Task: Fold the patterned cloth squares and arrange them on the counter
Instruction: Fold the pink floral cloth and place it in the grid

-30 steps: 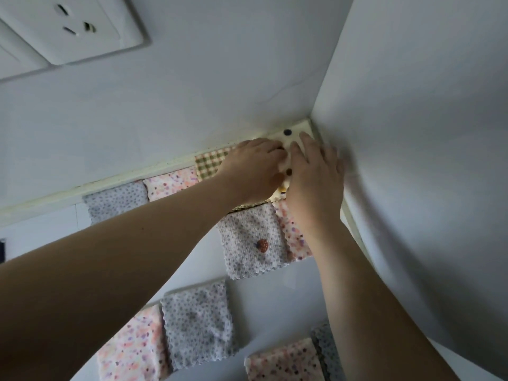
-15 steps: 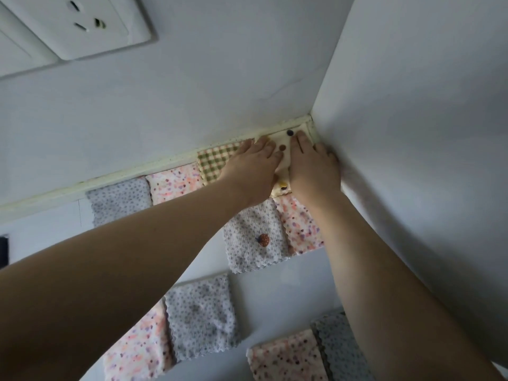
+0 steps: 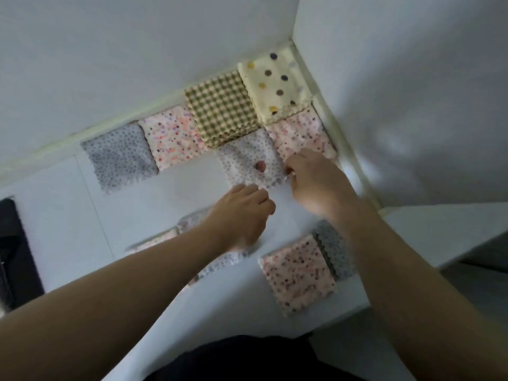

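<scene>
Folded cloths [image 3: 222, 108] are laid in rows on the surface [image 3: 165, 193], far right. Left hand [image 3: 242, 215] is loosely curled, nothing gripped; right hand [image 3: 316, 182] is blurred at pink cloth [image 3: 299, 136], grip unclear.

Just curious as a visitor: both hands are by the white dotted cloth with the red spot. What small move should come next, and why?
Likely the left hand should lift the near dotted cloth lying beneath it and set it left of the white dotted cloth. The second row holds two cloths against the back row's four, and the counter is bare there.
</scene>
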{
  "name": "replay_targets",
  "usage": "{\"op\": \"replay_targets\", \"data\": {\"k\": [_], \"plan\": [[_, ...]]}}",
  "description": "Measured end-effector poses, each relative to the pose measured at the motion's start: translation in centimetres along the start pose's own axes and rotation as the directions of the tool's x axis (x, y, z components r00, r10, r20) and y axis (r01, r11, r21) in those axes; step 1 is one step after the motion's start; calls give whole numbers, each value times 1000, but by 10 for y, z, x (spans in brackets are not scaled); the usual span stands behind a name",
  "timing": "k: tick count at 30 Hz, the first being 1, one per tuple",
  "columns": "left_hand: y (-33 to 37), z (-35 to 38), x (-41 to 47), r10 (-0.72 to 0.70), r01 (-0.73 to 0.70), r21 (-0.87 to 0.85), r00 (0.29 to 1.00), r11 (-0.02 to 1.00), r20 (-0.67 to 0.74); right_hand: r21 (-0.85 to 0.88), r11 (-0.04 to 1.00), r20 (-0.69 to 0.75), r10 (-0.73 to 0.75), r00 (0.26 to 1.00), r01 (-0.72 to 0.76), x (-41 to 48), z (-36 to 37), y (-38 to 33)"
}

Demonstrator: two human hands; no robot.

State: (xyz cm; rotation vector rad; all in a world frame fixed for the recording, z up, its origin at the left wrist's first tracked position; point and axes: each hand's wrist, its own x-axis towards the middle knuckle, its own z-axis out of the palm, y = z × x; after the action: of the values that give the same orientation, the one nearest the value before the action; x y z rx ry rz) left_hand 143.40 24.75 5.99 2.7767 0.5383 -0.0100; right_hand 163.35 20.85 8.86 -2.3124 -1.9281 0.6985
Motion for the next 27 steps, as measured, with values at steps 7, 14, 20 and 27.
{"op": "replay_targets", "data": {"k": [7, 14, 20, 27], "plan": [[50, 18, -53, 231, -237, -4, 939, 971, 254, -159, 982, 484, -10, 875, 100, -62, 4, -18], [64, 6, -58, 215, -279, 87, 873, 956, 439, -345, 905, 505, -43, 862, 247, -80, 22, -22], [70, 3, -64, 26, -34, 11, 907, 999, 420, -264, 943, 531, -32, 847, 201, -77, 14, -30], [63, -17, -62, -397, 586, -572, 810, 575, 432, 257, 966, 484, -99, 870, -33, -85, -14, -37]]}}
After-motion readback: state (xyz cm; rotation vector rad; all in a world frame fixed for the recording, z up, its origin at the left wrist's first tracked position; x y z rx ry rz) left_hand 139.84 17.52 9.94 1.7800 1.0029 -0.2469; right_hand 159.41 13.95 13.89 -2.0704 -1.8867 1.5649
